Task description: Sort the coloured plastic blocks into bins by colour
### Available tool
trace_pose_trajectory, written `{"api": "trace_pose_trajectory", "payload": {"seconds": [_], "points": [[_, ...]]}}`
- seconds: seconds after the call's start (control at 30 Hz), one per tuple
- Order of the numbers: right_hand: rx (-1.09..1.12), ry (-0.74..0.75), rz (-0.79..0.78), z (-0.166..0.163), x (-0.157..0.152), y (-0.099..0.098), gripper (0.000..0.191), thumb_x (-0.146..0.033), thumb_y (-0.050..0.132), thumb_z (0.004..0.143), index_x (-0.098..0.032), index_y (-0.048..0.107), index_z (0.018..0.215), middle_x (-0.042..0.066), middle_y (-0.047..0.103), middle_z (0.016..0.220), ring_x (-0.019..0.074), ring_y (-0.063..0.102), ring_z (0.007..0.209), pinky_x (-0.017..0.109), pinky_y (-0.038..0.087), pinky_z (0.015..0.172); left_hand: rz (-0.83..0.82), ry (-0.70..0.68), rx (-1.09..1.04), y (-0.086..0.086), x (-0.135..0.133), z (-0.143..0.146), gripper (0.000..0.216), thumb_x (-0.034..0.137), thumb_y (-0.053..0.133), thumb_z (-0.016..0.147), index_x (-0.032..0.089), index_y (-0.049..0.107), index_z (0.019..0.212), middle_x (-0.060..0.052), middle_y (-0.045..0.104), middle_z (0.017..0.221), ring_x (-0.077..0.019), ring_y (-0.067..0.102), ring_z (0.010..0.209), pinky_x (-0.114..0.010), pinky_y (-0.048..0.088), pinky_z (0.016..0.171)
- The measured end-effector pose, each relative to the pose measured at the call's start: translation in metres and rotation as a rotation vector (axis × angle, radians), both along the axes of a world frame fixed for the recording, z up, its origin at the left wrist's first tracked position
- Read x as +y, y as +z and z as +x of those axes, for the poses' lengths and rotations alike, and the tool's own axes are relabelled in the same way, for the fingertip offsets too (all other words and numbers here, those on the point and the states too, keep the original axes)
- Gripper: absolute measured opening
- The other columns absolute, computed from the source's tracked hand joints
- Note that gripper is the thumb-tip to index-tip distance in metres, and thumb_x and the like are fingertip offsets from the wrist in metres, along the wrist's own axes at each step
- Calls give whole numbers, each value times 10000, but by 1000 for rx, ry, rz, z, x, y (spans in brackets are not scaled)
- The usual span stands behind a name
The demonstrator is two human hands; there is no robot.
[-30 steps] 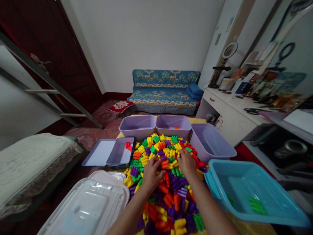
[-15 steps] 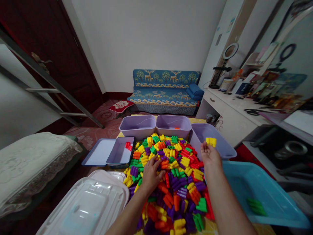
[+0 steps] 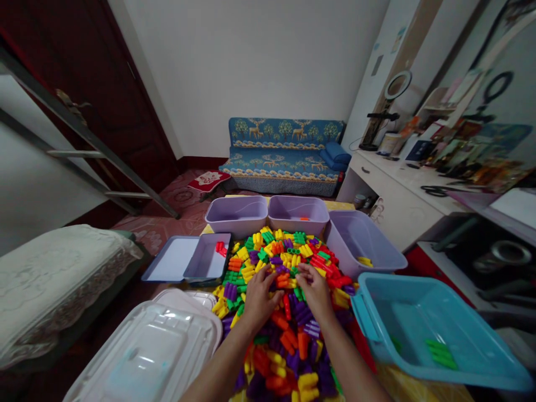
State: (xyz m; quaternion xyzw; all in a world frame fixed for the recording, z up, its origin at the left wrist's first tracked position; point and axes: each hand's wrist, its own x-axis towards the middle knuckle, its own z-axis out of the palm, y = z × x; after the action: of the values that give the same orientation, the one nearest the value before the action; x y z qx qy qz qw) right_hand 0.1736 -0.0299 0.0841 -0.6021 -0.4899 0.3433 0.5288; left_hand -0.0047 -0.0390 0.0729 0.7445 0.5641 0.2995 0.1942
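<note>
A big heap of plastic building blocks point(image 3: 288, 338) in yellow, green, red, orange and purple covers the middle of the table. My left hand point(image 3: 262, 296) rests on the heap with its fingers apart, beside a few orange and purple blocks. Close by on the right, my right hand point(image 3: 315, 290) reaches onto the heap, fingers spread and slightly bent. Its fingertips are near a green block point(image 3: 295, 272); whether they touch it I cannot tell. One yellow block point(image 3: 365, 261) lies in the right purple bin point(image 3: 383, 255). Green blocks point(image 3: 441, 354) lie in the blue tub point(image 3: 473, 312).
Two more purple bins point(image 3: 237, 228) point(image 3: 298, 224) stand behind the heap, the right one holding an orange piece. On the left, an open lidded box point(image 3: 205, 273) holds red blocks point(image 3: 221, 248). Plastic lids point(image 3: 144, 357) lie front left. A sofa point(image 3: 285, 162) stands beyond the table.
My right hand has let go of the yellow block, which now lies in the right purple bin, and has come back left to the heap. My left hand has hardly moved.
</note>
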Motion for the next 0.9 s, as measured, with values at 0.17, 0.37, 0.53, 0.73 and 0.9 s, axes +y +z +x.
{"api": "trace_pose_trajectory", "payload": {"seconds": [0.17, 0.37, 0.53, 0.73, 0.9], "points": [[-424, 119, 101, -18, -17, -10, 407, -158, 539, 764, -214, 670, 1145, 86, 642, 1189, 233, 569, 1170, 411, 441, 1053, -1, 23, -26, -3, 0, 0, 417, 255, 693, 776, 234, 657, 1190, -92, 536, 1391, -279, 512, 1278, -451, 424, 1065], [-566, 146, 69, -15, -15, -12, 417, -144, 518, 818, -206, 635, 1213, 87, 640, 1210, 226, 570, 1185, 385, 447, 1052, 10, 39, -67, -2, 1, 1, 303, 380, 568, 901, 223, 692, 1128, -93, 564, 1372, -270, 531, 1263, -444, 430, 1059], [-536, 98, 132, -14, -14, -26, 327, -268, 551, 862, -177, 650, 1159, 109, 664, 1174, 245, 591, 1144, 416, 471, 1016, -12, 52, -109, -1, 5, 1, 416, 387, 377, 986, 186, 738, 1032, -111, 605, 1328, -257, 574, 1206, -425, 439, 1044], [-480, 124, 132, -15, -14, -25, 524, -324, 562, 873, -220, 487, 1380, 85, 671, 1115, 233, 622, 1046, 417, 501, 951, -3, 41, -160, -6, 8, 0, 363, 371, 444, 950, 191, 749, 1034, -117, 615, 1323, -277, 572, 1212, -429, 436, 1044], [-541, 116, 73, -17, -10, -25, 636, -359, 580, 856, -197, 395, 1442, 108, 669, 1119, 259, 625, 1061, 438, 505, 940, -22, 96, -301, -6, 8, 1, 354, 393, 472, 930, 200, 742, 1055, -105, 646, 1287, -281, 576, 1207, -438, 420, 1054]]}}
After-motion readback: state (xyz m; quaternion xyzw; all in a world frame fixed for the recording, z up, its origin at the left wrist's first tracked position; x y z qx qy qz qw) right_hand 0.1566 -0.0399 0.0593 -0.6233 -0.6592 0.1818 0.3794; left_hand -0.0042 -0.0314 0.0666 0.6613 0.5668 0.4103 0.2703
